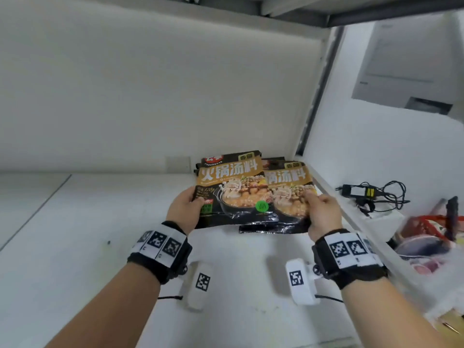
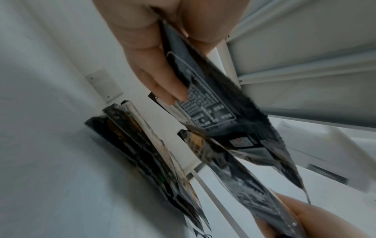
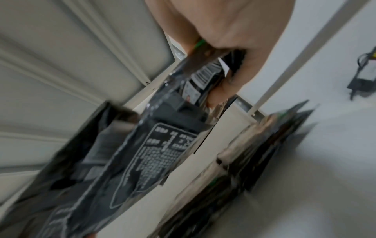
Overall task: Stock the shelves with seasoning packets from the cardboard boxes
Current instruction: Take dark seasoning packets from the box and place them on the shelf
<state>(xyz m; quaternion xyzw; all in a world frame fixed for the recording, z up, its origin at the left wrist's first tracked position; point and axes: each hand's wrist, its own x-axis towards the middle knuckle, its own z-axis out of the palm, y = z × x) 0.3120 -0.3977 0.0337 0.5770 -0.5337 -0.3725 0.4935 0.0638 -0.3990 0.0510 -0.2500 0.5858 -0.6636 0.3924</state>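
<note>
On my left, the white shelf (image 1: 75,222) ran back to a pale wall. My left hand (image 1: 184,209) gripped the lower left corner of a hot pot seasoning packet (image 1: 231,187), thumb pressed on the printed front and the fingers (image 2: 160,80) held together flat against its black back, as the left wrist view showed. That packet was held tilted above the shelf surface, its right edge overlapping a second seasoning packet (image 1: 288,192) of the same brown and black design. A round green sticker (image 1: 262,206) sat near the lower right of the first packet's front. My right hand (image 1: 324,214) pinched the second packet at its lower right, thumb on the front; in the right wrist view the fingers (image 3: 240,77) curled behind the black back beside a barcode. Below both, a stack of packets (image 2: 142,153) already lay on the shelf near the right corner. Past the shelf's right edge, a black charger with tangled cable (image 1: 371,193) lay on a white surface, and a red-printed bag (image 1: 426,234) sat nearer, blurred.
</note>
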